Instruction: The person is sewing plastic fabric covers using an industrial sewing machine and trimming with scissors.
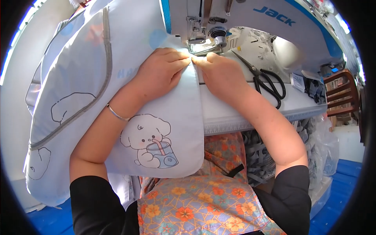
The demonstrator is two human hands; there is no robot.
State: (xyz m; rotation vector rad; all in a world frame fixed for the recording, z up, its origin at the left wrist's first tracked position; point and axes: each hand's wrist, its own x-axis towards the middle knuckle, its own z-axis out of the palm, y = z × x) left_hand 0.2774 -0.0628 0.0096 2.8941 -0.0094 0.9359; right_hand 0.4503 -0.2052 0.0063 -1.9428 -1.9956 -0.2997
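A pale blue cloth printed with a cartoon puppy hangs from the sewing machine's bed over the front edge toward my lap. My left hand lies on it just left of the needle area, fingers pressed together at the cloth's right edge. Close beside it, my right hand pinches that same edge between thumb and finger. Both sets of fingertips nearly meet in front of the presser foot, under the bright lamp. What exactly lies between the fingertips is too small to make out. The sewing machine stands above them.
Black scissors lie open on the bed right of my right hand. Grey-bound cloth is heaped on the left. Small packets sit at the bed's right end. Below hang grey strips. A wooden chair stands far right.
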